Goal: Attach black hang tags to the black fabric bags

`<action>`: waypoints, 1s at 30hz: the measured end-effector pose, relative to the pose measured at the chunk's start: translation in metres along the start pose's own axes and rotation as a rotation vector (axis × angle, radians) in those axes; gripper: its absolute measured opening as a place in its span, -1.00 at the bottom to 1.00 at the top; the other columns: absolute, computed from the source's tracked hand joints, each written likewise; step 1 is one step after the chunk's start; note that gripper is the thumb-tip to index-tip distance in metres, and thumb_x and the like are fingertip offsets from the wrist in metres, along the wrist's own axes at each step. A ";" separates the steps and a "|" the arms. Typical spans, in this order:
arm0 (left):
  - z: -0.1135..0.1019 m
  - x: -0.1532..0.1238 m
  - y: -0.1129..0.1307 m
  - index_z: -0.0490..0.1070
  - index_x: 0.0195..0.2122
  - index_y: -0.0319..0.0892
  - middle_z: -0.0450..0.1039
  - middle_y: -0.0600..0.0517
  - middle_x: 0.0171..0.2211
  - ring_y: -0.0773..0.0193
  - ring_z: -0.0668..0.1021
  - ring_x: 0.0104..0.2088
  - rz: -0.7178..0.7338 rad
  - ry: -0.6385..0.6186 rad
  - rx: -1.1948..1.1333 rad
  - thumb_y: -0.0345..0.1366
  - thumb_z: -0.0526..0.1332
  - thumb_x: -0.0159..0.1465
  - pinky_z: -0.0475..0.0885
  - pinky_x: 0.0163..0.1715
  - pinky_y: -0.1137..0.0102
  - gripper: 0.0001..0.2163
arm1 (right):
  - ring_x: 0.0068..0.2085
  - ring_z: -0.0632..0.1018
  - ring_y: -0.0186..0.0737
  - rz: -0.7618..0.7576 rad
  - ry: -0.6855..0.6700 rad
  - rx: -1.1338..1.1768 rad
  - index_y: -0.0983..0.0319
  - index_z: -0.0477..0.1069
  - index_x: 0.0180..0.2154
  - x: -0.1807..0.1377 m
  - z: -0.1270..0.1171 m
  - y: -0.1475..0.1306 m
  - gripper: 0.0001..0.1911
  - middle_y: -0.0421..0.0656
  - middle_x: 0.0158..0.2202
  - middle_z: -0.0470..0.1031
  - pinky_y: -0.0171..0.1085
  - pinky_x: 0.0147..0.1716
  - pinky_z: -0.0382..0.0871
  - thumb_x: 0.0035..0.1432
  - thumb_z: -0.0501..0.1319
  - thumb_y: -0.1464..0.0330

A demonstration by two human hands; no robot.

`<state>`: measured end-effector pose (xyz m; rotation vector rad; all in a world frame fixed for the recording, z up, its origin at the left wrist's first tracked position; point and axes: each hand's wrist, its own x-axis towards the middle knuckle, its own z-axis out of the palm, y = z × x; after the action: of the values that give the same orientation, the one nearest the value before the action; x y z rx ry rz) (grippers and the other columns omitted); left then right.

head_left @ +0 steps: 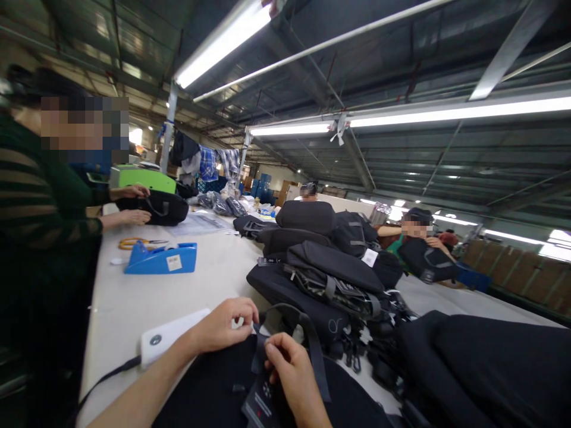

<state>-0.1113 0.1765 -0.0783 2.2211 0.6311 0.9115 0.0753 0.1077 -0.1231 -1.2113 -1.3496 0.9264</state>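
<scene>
2 hands, left hand (pixel 223 326) and right hand (pixel 285 362), pinch-grip a flat woven strap (pixel 312 345).

Lit by ceiling tube lights (pixel 223 41), which blow out to white glare. Table (pixel 214 267) bright and even, shadows soft. Black bags (pixel 321 273) lose detail. Wide-angle bends the edges; hands (pixel 223 324) near bottom slightly soft, far end hazy

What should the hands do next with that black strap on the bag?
Probably pull the strap a little further through. The left hand and the right hand both pinch it close together above the black bag, so it looks only partly worked through.
</scene>
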 end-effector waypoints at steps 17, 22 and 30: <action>0.018 -0.001 -0.008 0.51 -0.45 -0.22 0.52 0.10 -0.51 0.37 0.47 -0.47 -0.256 -0.183 -0.431 -0.30 0.34 -0.02 0.30 -0.45 0.54 -0.87 | -0.51 0.36 -0.28 -0.016 -0.012 -0.059 0.26 0.45 -0.44 0.000 -0.006 0.001 -0.64 -0.22 -0.55 0.35 -0.38 -0.60 0.20 0.05 0.25 0.06; 0.023 0.002 -0.011 0.47 -0.43 -0.23 0.49 0.09 -0.55 0.36 0.48 -0.51 -0.312 -0.128 -0.484 -0.30 0.31 -0.06 0.26 -0.53 0.55 -0.83 | -0.51 0.37 -0.28 0.028 0.016 -0.007 0.27 0.48 -0.42 0.000 -0.006 -0.001 -0.53 -0.20 -0.54 0.39 -0.37 -0.60 0.21 0.01 0.28 -0.04; 0.031 0.005 -0.007 0.46 -0.40 -0.24 0.45 0.09 -0.57 0.35 0.47 -0.54 -0.352 -0.044 -0.449 -0.24 0.22 -0.06 0.30 -0.55 0.52 -0.78 | -0.41 0.39 -0.25 0.107 0.046 0.152 0.27 0.52 -0.40 -0.001 -0.007 -0.012 -0.42 -0.18 -0.48 0.44 -0.38 -0.51 0.24 -0.14 0.37 -0.14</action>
<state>-0.0862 0.1726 -0.0983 1.6620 0.6919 0.7346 0.0804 0.1033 -0.1107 -1.1894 -1.1659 1.0508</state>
